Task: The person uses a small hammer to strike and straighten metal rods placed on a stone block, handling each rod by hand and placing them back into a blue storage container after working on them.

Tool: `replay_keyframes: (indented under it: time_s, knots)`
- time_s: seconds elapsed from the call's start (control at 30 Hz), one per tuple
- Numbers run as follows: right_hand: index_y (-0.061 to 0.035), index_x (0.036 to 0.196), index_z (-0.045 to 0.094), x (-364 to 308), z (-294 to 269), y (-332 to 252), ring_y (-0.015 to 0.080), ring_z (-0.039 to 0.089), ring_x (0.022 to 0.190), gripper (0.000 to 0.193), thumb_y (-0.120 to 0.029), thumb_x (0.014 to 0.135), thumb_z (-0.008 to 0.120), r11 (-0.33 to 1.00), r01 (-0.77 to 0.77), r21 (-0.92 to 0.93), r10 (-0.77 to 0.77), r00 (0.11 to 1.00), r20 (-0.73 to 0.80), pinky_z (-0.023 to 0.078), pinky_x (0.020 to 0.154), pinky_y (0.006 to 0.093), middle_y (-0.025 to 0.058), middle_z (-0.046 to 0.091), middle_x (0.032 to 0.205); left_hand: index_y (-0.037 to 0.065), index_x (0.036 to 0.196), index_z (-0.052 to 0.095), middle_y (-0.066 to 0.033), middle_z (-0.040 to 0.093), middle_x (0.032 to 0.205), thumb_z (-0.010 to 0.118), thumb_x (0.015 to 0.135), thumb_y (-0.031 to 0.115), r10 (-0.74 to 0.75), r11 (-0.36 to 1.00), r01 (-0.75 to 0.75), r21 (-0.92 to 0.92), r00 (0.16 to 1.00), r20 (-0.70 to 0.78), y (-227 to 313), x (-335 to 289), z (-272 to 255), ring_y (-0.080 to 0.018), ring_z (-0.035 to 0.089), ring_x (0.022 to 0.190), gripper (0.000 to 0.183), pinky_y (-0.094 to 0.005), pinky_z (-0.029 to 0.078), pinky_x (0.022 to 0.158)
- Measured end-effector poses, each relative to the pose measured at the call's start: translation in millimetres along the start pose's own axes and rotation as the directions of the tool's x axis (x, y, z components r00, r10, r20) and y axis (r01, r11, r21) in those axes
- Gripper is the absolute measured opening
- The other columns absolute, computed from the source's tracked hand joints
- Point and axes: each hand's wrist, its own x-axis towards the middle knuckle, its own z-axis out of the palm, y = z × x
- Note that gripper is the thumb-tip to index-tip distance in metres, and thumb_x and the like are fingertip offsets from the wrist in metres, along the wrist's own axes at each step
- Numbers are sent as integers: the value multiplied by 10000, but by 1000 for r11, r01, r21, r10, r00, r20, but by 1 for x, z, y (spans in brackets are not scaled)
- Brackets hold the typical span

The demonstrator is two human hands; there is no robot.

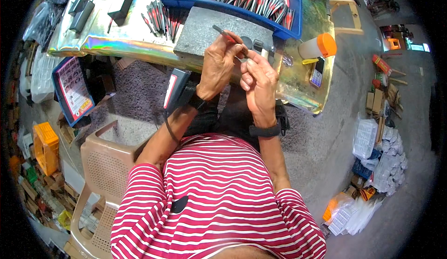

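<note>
At the table [298,87], over a grey block [198,31], the left hand [217,66] is pinching a red-and-black tool [229,37]; the right hand [261,78] is pressing its grip together at the near end, apparently adjusting it. Continuing is likely requiring steadiness.

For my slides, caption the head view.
Left hand holds a slim red-black piece, right hand at its end, near a blue bin.

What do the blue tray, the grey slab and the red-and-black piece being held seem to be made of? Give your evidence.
Blue tray: probably smooth moulded plastic, with even colour and rounded corners.
Grey slab: perhaps stone or concrete, matt, with a speckled face.
Red-and-black piece: possibly plastic, given its solid colours; it is small and partly covered, so the finish is unclear.
</note>
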Motion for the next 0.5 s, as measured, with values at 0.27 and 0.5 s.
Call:
replay_keyframes:
  time_s: [0.27,0.5]
  knots:
    - [38,1036,446,-6,-16,-6,33,379,477,256,-69,807,483,1000,-7,-19,6,998,-57,304,384,154,48,505,676,35,826,471,-20,530,657,466,796,16,-41,999,41,-2,999,11,-11,18,4,-70,491,560,36,-215,420,453]
    - [38,994,466,-21,-35,-22,26,371,471,225,-73,801,499,999,19,-44,-23,996,-89,314,385,148,47,504,681,42,839,481,-25,547,696,474,813,32,-80,987,72,145,996,49,-22,24,2,-82,511,588,28,-209,458,494]
